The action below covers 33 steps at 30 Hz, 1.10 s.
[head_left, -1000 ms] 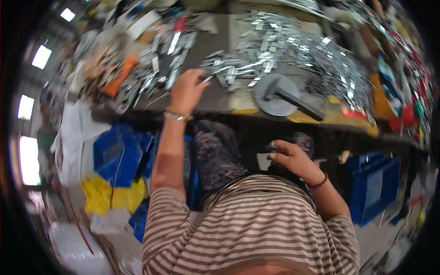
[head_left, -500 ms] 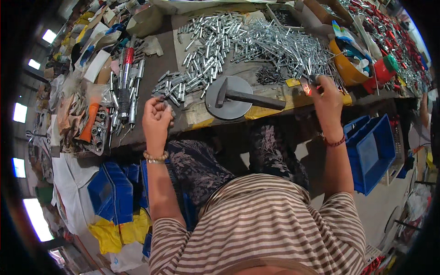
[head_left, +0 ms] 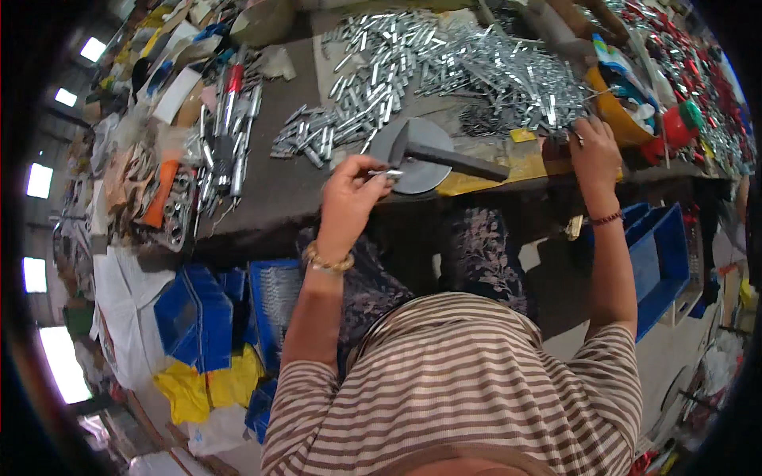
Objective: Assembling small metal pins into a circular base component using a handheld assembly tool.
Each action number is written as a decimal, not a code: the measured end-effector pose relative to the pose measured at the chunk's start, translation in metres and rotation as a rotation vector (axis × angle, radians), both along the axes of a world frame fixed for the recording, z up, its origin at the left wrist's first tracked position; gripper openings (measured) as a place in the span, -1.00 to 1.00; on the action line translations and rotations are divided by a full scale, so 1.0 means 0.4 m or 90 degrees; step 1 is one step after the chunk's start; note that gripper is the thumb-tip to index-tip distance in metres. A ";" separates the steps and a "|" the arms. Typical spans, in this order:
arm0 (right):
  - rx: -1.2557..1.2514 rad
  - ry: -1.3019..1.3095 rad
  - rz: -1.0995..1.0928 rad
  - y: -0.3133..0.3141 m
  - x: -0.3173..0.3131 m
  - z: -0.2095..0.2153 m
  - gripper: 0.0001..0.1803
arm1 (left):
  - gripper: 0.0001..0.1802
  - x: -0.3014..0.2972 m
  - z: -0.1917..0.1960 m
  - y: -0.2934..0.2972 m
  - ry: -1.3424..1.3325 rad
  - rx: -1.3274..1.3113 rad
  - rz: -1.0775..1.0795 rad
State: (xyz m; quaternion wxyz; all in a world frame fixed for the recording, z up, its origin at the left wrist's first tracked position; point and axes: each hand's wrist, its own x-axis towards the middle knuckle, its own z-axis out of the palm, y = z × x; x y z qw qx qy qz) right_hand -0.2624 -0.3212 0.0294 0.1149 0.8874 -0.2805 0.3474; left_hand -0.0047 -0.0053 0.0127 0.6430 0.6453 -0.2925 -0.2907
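In the head view, the left hand (head_left: pixel 348 197) is raised at the centre of the frame, just at the near edge of the tabletop (head_left: pixel 274 190); its fingers (head_left: pixel 373 176) are pinched together on a small silver metal piece (head_left: pixel 387 172), which sticks out to the right, touching or just over the rim of a grey round disc (head_left: pixel 389 143); a dark hammer-like tool (head_left: pixel 448 157) lies across that disc, its handle pointing right; the right hand (head_left: pixel 591 147) sits at the upper right, on the tabletop edge, its fingers curled together on a small dark part (head_left: pixel 557 146) beside a yellow sheet (head_left: pixel 528 163), though how firmly they grip it I cannot tell; a wide heap of silver metal pieces (head_left: pixel 444 63) spreads over the top centre, well above both hands; a smaller row of the same pieces (head_left: pixel 305 139) lies just left of the disc; an orange bowl (head_left: pixel 615 107) stands just above the right hand; at the left, long tools (head_left: pixel 226 135) lie side by side; blue bins (head_left: pixel 198 317) stand on the floor at the lower left, and another blue bin (head_left: pixel 663 258) at the right, below the tabletop; a striped shirt (head_left: pixel 468 389) fills the bottom centre.
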 end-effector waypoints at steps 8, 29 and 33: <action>0.270 -0.007 0.308 0.257 0.129 0.047 -0.84 | -0.85 -0.025 0.037 -0.015 -0.406 0.154 0.028; 0.177 0.074 0.427 0.355 0.273 0.027 -0.86 | -0.86 -0.019 0.019 0.000 -0.500 0.139 0.057; 0.199 0.074 0.427 0.347 0.277 0.027 -0.86 | -0.86 -0.015 0.011 -0.002 -0.470 0.134 0.045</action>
